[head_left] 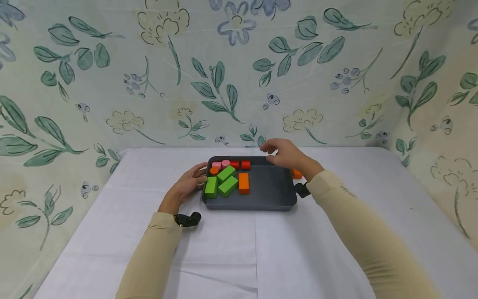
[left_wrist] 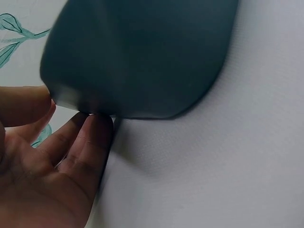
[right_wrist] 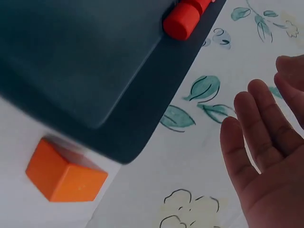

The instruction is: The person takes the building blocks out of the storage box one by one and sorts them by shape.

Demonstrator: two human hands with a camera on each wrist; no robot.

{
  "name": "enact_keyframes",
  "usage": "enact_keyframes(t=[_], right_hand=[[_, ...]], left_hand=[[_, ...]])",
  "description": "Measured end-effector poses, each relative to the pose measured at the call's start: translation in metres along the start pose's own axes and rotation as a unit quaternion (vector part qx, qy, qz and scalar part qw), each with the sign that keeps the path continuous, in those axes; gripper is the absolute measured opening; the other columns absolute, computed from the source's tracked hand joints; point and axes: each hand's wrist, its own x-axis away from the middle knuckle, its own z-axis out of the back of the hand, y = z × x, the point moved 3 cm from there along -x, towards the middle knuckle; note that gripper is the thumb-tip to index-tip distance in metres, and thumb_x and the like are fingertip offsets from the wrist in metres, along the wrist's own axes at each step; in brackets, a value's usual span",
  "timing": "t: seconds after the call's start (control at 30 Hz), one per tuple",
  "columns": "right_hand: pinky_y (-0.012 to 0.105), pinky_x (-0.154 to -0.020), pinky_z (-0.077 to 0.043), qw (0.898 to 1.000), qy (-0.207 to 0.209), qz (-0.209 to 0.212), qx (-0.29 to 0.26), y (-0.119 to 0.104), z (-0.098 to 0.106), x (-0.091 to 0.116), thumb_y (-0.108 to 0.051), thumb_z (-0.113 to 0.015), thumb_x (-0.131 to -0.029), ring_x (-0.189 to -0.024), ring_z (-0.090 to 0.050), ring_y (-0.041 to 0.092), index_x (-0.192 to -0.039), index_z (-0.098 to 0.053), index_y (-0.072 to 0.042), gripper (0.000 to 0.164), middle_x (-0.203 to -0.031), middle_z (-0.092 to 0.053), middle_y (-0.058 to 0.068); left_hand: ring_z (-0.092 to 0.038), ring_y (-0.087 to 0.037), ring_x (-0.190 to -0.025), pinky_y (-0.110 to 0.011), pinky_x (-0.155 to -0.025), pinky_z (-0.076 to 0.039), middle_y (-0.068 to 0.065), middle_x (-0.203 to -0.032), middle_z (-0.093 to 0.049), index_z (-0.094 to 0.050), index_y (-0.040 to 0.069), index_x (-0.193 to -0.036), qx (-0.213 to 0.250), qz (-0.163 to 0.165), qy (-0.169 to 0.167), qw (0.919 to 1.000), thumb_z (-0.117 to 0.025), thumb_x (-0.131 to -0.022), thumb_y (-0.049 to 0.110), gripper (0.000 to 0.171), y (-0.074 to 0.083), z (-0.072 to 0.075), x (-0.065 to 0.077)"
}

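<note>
Dark tray (head_left: 270, 187), resting on the tabletop (head_left: 220, 249) before me; I judge it light and stiff, its smooth walls slightly slippery, best held by the rim midway along each short end. Within its left half: three green blocks (head_left: 228, 187), one orange block (head_left: 244, 183), and towards the far side red cylinders (head_left: 245, 165) and pink pieces (head_left: 225, 163); all look hard, scarcely fragile, and liable to slide or roll if I tilt the tray. My left hand (head_left: 188, 182): fingers gently bent, touching the tray's left end without wrapping round it. My right hand (head_left: 289, 155): fingers released, holding nothing, near the far right corner. Just beyond the right end: a second orange block (right_wrist: 73, 181), easily pinched across opposite flat faces.
</note>
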Motion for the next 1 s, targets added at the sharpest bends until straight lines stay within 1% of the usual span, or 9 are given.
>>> enact_keyframes(t=[0.1, 0.2, 0.3, 0.4, 0.57, 0.7, 0.8, 0.9, 1.0], right_hand=[[0.048, -0.102, -0.052, 0.999, -0.047, 0.013, -0.002, -0.011, -0.011, -0.004, -0.007, -0.06, -0.09, -0.116, -0.06, 0.03, -0.13, -0.061, -0.005, 0.039, -0.131, -0.064, 0.016], [0.047, -0.104, -0.051, 0.996, -0.09, 0.027, 0.008, -0.02, -0.022, -0.006, -0.008, -0.061, -0.089, -0.118, -0.06, 0.031, -0.132, -0.06, -0.006, 0.043, -0.134, -0.063, 0.016], [0.048, -0.107, -0.05, 0.992, -0.117, 0.039, 0.02, -0.026, -0.031, -0.007, -0.009, -0.06, -0.089, -0.121, -0.059, 0.033, -0.134, -0.059, -0.006, 0.045, -0.137, -0.062, 0.015], [0.047, -0.109, -0.048, 0.991, -0.128, 0.041, 0.02, -0.028, -0.038, -0.008, -0.009, -0.061, -0.09, -0.124, -0.057, 0.033, -0.136, -0.058, -0.005, 0.046, -0.138, -0.061, 0.014], [0.046, -0.107, -0.048, 0.99, -0.133, 0.04, 0.027, -0.033, -0.047, -0.01, -0.009, -0.061, -0.089, -0.12, -0.056, 0.032, -0.134, -0.059, -0.004, 0.045, -0.136, -0.061, 0.013], [0.045, -0.108, -0.047, 0.988, -0.144, 0.036, 0.049, -0.035, -0.057, -0.012, -0.009, -0.063, -0.088, -0.118, -0.055, 0.031, -0.132, -0.06, -0.005, 0.045, -0.135, -0.06, 0.012], [0.044, -0.111, -0.046, 0.985, -0.162, 0.023, 0.064, -0.036, -0.065, -0.013, -0.012, -0.067, -0.087, -0.121, -0.054, 0.028, -0.136, -0.056, -0.007, 0.05, -0.138, -0.058, 0.011], [0.043, -0.112, -0.046, 0.982, -0.179, 0.007, 0.063, -0.038, -0.073, -0.013, -0.016, -0.071, -0.087, -0.12, -0.053, 0.026, -0.14, -0.052, -0.007, 0.057, -0.138, -0.056, 0.011], [0.04, -0.109, -0.048, 0.981, -0.186, 0.001, 0.059, -0.039, -0.078, -0.014, -0.017, -0.073, -0.086, -0.115, -0.053, 0.025, -0.141, -0.05, -0.007, 0.06, -0.136, -0.057, 0.01]], left_hand=[[-0.028, -0.034, -0.151, -0.054, -0.123, -0.027, -0.011, -0.166, -0.023, -0.025, 0.026, -0.158, 0.002, -0.002, -0.002, 1.0, -0.044, -0.103, 0.009, 0.061, 0.0, 0.0, 0.0], [-0.029, -0.034, -0.151, -0.054, -0.123, -0.027, -0.011, -0.166, -0.023, -0.026, 0.026, -0.158, 0.003, -0.003, 0.0, 1.0, -0.044, -0.103, 0.008, 0.06, 0.0, 0.0, 0.001], [-0.029, -0.034, -0.151, -0.054, -0.123, -0.027, -0.01, -0.166, -0.023, -0.026, 0.026, -0.157, 0.003, -0.003, 0.003, 1.0, -0.044, -0.103, 0.008, 0.06, 0.0, 0.001, 0.001], [-0.029, -0.034, -0.151, -0.054, -0.123, -0.027, -0.01, -0.166, -0.023, -0.026, 0.026, -0.157, 0.004, -0.001, 0.003, 1.0, -0.043, -0.103, 0.008, 0.06, 0.001, 0.0, 0.0], [-0.028, -0.034, -0.151, -0.054, -0.124, -0.026, -0.01, -0.166, -0.023, -0.026, 0.026, -0.157, 0.005, 0.0, 0.005, 1.0, -0.043, -0.103, 0.008, 0.06, -0.001, 0.0, 0.0], [-0.029, -0.034, -0.151, -0.054, -0.124, -0.026, -0.01, -0.166, -0.023, -0.026, 0.026, -0.157, 0.01, -0.001, 0.001, 0.9999, -0.043, -0.103, 0.007, 0.06, -0.002, -0.002, 0.0], [-0.03, -0.033, -0.151, -0.053, -0.124, -0.026, -0.009, -0.166, -0.024, -0.026, 0.026, -0.157, 0.013, -0.001, -0.001, 0.9999, -0.043, -0.103, 0.007, 0.06, -0.002, -0.002, 0.0], [-0.03, -0.033, -0.151, -0.053, -0.124, -0.027, -0.01, -0.166, -0.025, -0.027, 0.026, -0.157, 0.012, -0.003, 0.0, 0.9999, -0.043, -0.103, 0.007, 0.06, -0.001, -0.001, 0.001], [-0.03, -0.033, -0.151, -0.053, -0.124, -0.027, -0.01, -0.166, -0.025, -0.027, 0.026, -0.157, 0.009, -0.005, 0.0, 0.9999, -0.043, -0.103, 0.007, 0.06, -0.001, 0.0, 0.0]])
